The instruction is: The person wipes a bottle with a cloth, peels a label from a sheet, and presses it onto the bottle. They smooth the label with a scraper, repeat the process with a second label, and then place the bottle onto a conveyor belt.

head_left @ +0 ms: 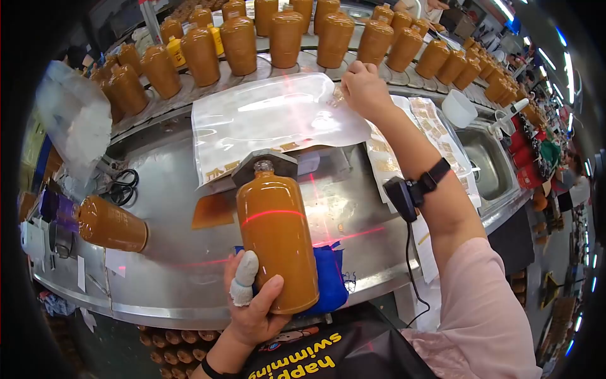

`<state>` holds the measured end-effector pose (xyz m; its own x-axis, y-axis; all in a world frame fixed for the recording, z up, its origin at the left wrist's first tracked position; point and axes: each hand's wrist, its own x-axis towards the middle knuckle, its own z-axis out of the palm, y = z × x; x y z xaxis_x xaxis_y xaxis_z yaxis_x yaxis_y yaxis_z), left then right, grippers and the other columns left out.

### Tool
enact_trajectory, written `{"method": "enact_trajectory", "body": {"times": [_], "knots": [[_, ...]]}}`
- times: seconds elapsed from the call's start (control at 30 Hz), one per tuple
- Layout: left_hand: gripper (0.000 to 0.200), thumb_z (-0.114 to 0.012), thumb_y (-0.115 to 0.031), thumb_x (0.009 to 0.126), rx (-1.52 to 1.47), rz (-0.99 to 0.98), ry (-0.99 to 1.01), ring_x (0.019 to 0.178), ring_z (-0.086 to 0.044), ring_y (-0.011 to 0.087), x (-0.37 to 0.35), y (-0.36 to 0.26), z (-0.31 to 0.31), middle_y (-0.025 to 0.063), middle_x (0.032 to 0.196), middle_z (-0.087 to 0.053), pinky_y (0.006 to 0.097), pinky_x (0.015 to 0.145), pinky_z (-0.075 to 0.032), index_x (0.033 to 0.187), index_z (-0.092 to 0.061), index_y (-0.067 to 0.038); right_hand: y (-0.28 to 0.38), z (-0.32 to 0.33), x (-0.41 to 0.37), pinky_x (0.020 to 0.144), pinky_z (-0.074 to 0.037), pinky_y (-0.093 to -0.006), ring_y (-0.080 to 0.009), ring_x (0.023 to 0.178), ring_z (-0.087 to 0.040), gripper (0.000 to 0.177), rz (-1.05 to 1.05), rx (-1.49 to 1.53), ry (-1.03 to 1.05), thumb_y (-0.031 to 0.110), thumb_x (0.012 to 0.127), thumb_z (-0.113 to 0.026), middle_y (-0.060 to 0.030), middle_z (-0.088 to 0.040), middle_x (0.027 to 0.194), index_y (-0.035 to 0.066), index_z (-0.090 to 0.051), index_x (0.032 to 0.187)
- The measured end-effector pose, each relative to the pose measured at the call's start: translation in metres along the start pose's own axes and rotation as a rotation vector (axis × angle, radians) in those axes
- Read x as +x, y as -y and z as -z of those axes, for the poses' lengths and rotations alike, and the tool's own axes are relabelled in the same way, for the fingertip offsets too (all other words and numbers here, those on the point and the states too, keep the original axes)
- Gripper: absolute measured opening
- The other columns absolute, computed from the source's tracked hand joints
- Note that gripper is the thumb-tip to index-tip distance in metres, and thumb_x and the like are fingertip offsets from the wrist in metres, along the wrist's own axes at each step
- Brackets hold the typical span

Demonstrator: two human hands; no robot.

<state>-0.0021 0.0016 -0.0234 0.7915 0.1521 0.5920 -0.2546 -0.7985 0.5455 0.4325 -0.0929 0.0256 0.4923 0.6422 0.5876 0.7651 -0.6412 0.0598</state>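
Wrapped around the near end of a glossy amber-brown bottle (278, 243) is the left hand (259, 309), one finger of which is covered in white material. With curled fingers, the right hand (366, 88) is held over the far right corner of a glossy clear sheet (265, 120); whether anything is pinched there cannot be told. The held bottle is laid with its neck toward the far side, at a dark angular holder (265, 165), and its near end is flanked on the right by a blue pad (329, 278). Its smooth shoulder is crossed by a red light line.

Another brown bottle (113, 224) is laid on its side at the left. Rows of upright bottles (285, 39) are carried on a slatted conveyor (252, 79) along the far side; their contents cannot be seen. A white tub (459, 108) is placed by the far edge of a steel sink (485, 161) at the right. Beside the sink, sheets with gold-toned labels (435, 136) are spread. Black-handled scissors (124, 187) are set at the far left of the steel table (170, 271). Bare metal is left between the two brown bottles and along the near left edge.
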Motion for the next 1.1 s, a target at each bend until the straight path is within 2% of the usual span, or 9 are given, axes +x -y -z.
{"method": "enact_trajectory", "body": {"times": [0.1, 0.13, 0.23, 0.37, 0.47, 0.57, 0.77, 0.97, 1.1], "knots": [[0.055, -0.08, -0.029, 0.075, -0.001, 0.006, -0.007, 0.133, -0.038, 0.0448, 0.002, -0.001, 0.0, 0.0224, 0.147, -0.041, 0.0597, 0.111, -0.026, 0.125, -0.059, -0.021, 0.023, 0.024, 0.015, 0.09, -0.046, -0.04, -0.034, 0.104, -0.055, 0.007, 0.217, 0.317, 0.014, 0.014, 0.08, -0.069, -0.0123, -0.058, 0.114, 0.008, -0.066, 0.083], [0.055, -0.081, -0.03, 0.075, -0.004, 0.009, -0.004, 0.133, -0.039, 0.0448, 0.003, -0.001, 0.001, 0.0221, 0.147, -0.041, 0.0598, 0.111, -0.026, 0.125, -0.059, -0.022, 0.028, 0.022, 0.027, 0.088, -0.046, -0.0479, -0.0333, 0.103, -0.058, 0.018, 0.29, 0.503, 0.097, 0.027, 0.083, -0.064, -0.0146, -0.063, 0.102, 0.01, -0.07, 0.085], [0.061, -0.079, -0.032, 0.076, 0.016, -0.04, 0.0, 0.131, -0.041, 0.0451, 0.004, 0.002, 0.001, 0.0223, 0.145, -0.043, 0.0605, 0.11, -0.026, 0.13, -0.055, -0.018, 0.045, -0.018, 0.048, 0.088, -0.046, -0.0479, -0.0343, 0.104, -0.058, 0.02, 0.348, 0.286, 0.465, 0.029, 0.083, -0.064, -0.0164, -0.062, 0.106, 0.011, -0.071, 0.087], [0.083, -0.076, -0.037, 0.079, 0.006, 0.02, -0.011, 0.131, -0.041, 0.0454, 0.004, 0.004, 0.0, 0.0234, 0.143, -0.044, 0.0603, 0.112, -0.022, 0.142, -0.037, -0.002, 0.052, -0.045, 0.028, 0.089, -0.047, -0.0469, -0.0336, 0.107, -0.056, 0.018, 0.227, 0.124, 0.373, 0.027, 0.083, -0.063, -0.0155, -0.062, 0.106, 0.011, -0.071, 0.087], [0.103, -0.076, -0.043, 0.078, 0.004, 0.146, 0.038, 0.136, -0.038, 0.0435, 0.014, -0.005, 0.005, 0.0246, 0.144, -0.043, 0.0587, 0.114, -0.016, 0.146, -0.021, 0.01, 0.062, 0.025, 0.015, 0.092, -0.044, -0.0441, -0.0317, 0.105, -0.055, 0.011, 0.314, 0.354, 0.228, 0.016, 0.081, -0.068, -0.0139, -0.061, 0.106, 0.005, -0.068, 0.083], [0.103, -0.074, -0.046, 0.08, 0.006, 0.148, 0.122, 0.138, -0.036, 0.0412, 0.013, -0.004, 0.008, 0.0274, 0.147, -0.037, 0.053, 0.116, -0.013, 0.146, -0.019, 0.012, 0.072, 0.094, -0.012, 0.093, -0.045, -0.0385, -0.0302, 0.108, -0.054, 0.011, 0.264, 0.523, 0.222, 0.014, 0.084, -0.069, -0.0127, -0.057, 0.112, 0.004, -0.065, 0.086], [0.109, -0.074, -0.051, 0.079, 0.022, 0.185, 0.238, 0.139, -0.036, 0.0399, 0.013, -0.003, 0.015, 0.0249, 0.148, -0.039, 0.0576, 0.115, -0.013, 0.148, -0.016, 0.01, 0.104, 0.203, -0.054, 0.092, -0.046, -0.0375, -0.0286, 0.11, -0.054, 0.012, 0.346, 0.87, 0.369, 0.014, 0.085, -0.07, -0.0114, -0.056, 0.114, 0.004, -0.063, 0.087], [0.102, -0.071, -0.048, 0.084, -0.021, 0.138, 0.252, 0.141, -0.031, 0.0412, 0.008, 0.005, 0.016, 0.0281, 0.149, -0.033, 0.0562, 0.116, -0.013, 0.149, -0.017, 0.01, 0.142, 0.166, -0.083, 0.092, -0.045, -0.0396, -0.0312, 0.108, -0.055, 0.013, 0.391, 0.844, 0.373, 0.009, 0.081, -0.072, -0.0156, -0.055, 0.116, 0.004, -0.061, 0.085], [0.09, -0.065, -0.042, 0.09, -0.556, 0.322, 0.148, 0.141, -0.032, 0.0347, 0.026, 0.013, 0.022, 0.0261, 0.15, -0.033, 0.0462, 0.117, -0.018, 0.149, -0.019, 0.008, 0.151, 0.159, -0.09, 0.093, -0.045, -0.0408, -0.0327, 0.108, -0.054, 0.013, 0.294, 0.878, 0.36, 0.008, 0.08, -0.072, -0.0157, -0.053, 0.115, 0.004, -0.06, 0.084]]}}
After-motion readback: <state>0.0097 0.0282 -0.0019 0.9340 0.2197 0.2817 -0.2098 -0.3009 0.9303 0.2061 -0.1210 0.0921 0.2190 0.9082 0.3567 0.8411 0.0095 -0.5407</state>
